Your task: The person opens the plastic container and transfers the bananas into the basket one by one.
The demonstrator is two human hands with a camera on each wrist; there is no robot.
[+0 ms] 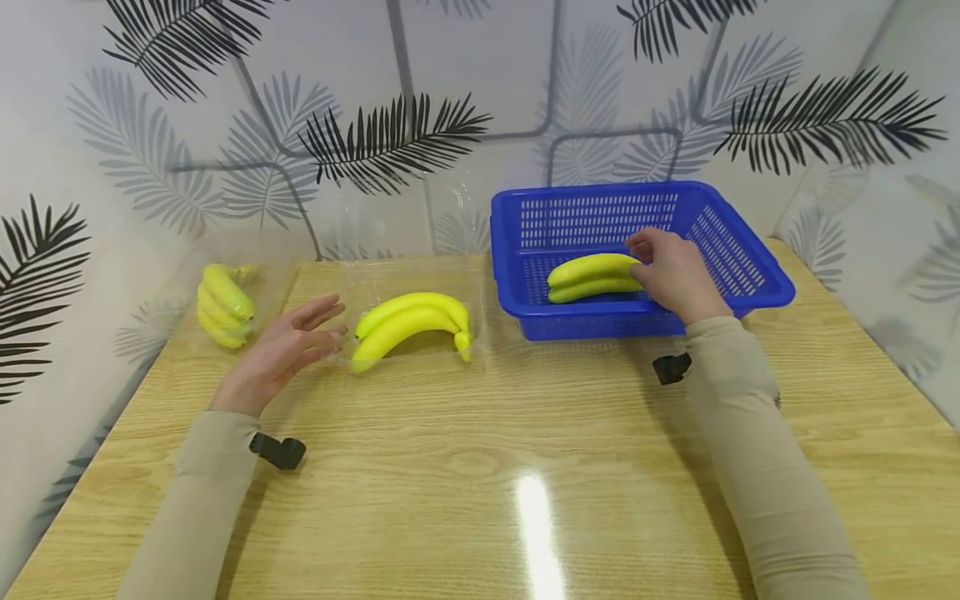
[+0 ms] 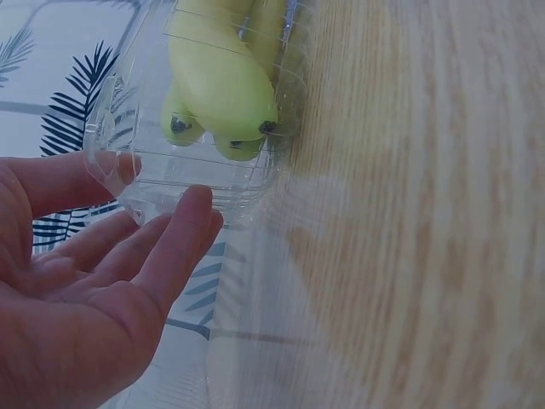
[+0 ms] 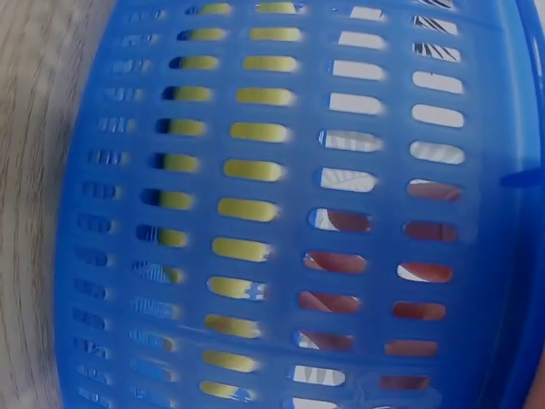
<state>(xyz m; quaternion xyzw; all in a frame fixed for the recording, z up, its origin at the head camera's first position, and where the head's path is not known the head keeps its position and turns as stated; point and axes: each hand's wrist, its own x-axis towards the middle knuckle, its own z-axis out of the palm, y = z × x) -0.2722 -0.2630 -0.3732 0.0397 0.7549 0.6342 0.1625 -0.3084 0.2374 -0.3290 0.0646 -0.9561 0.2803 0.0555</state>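
My left hand is held with fingers extended at the left end of a clear plastic clamshell box. Its fingertips overlap the box's end in the left wrist view. Inside that box lies a bunch of yellow bananas, and its clear lid stands raised behind. My right hand reaches over the near rim into a blue plastic basket. Thumb and fingers are right at the right end of another bunch of bananas, hiding its stem; I cannot tell whether they grip it. Through the slots in the right wrist view, fingers show above the bananas.
A second clear box holding a bunch of bananas stands at the far left, beyond my left hand. The wooden table ends against a leaf-patterned covering at the back and sides. The basket's rim rises between the table and the bananas inside.
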